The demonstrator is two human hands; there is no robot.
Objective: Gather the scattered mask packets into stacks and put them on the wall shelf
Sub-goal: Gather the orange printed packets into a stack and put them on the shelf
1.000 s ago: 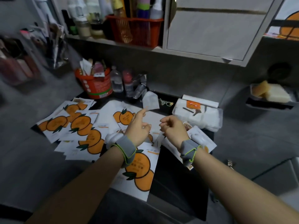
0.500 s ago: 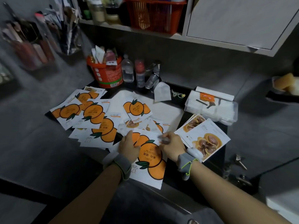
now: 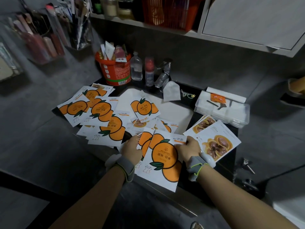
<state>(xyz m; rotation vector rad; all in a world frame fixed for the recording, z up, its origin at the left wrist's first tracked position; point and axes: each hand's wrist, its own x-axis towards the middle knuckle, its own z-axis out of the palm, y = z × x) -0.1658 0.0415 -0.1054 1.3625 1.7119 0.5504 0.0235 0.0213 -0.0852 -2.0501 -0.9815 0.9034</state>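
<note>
Several white mask packets printed with oranges [image 3: 102, 111] lie scattered over a dark counter [image 3: 227, 156]. Nearest me is a large orange-print packet [image 3: 165, 161]; my right hand [image 3: 188, 149] grips its right upper edge. My left hand [image 3: 132, 149] rests on the left edge of a second orange-print packet [image 3: 145, 142] tucked beneath it. Two packets printed with brown mushrooms [image 3: 216, 142] lie just right of my right hand. The wall shelf [image 3: 132, 23] runs across the top of the view, above the counter.
A red tub [image 3: 115, 70] stuffed with sachets, small bottles [image 3: 137, 66] and a spray bottle [image 3: 163, 73] stand at the counter's back. A clear box of white pads [image 3: 221, 109] sits back right. The shelf holds a red basket [image 3: 166, 12] and jars; cosmetics racks [image 3: 41, 40] hang left.
My hands dropped from mid-air onto the nearest orange-print packets and took hold of them. The view tilted down and moved closer to the counter.
</note>
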